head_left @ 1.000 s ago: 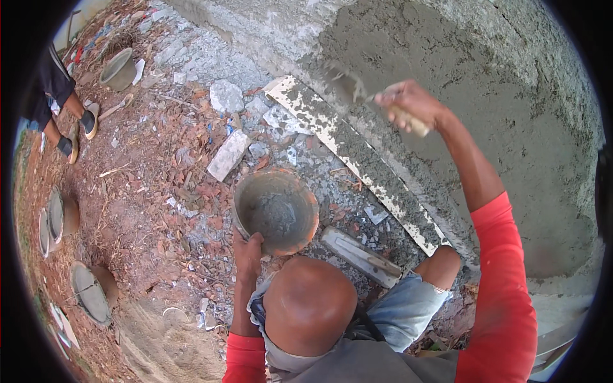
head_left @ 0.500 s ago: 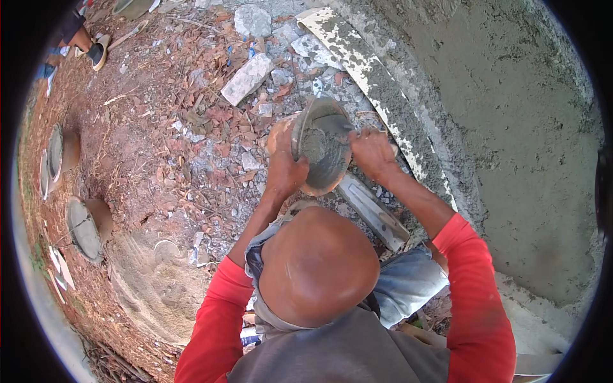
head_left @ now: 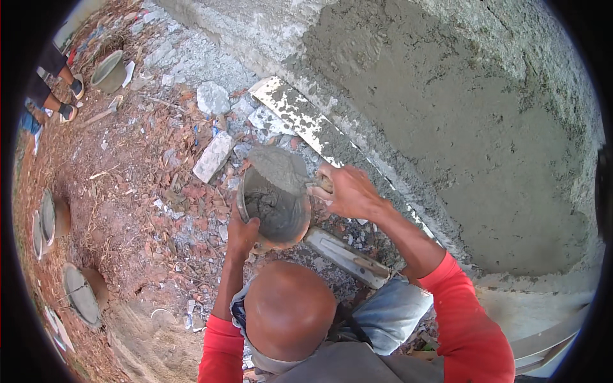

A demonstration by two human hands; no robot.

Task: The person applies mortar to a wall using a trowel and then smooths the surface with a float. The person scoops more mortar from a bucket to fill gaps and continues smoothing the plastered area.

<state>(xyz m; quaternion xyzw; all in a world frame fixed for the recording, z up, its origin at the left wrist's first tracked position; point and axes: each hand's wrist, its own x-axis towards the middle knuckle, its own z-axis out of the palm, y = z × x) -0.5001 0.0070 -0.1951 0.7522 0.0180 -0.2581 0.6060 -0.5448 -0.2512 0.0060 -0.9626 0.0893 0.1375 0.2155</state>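
My left hand (head_left: 241, 235) is closed on the near left rim of a bucket (head_left: 300, 225) with wet grey mortar (head_left: 271, 207) in it. The bucket stands tilted among rubble. In my right hand (head_left: 351, 191) is the handle of a trowel (head_left: 279, 168), fingers wrapped round it. A heap of mortar covers the trowel's blade, which is over the far side of the bucket's mouth. Beside the bucket, a long grey metal-looking bar (head_left: 348, 256) lies near my knee.
Fresh grey mortar coats a broad wall surface (head_left: 460, 153) on the right. A mortar-splashed white board (head_left: 297, 115) runs along its foot. Stone blocks (head_left: 214, 156) lie ahead. Buckets (head_left: 83, 293) stand at left; farther off are a hoe-like tool (head_left: 102, 113) and another person's legs (head_left: 60, 83).
My right hand has raised the trowel out of the bucket, and its blade now carries mortar. My left hand keeps its grip on the rim. The view has shifted, showing more wall.
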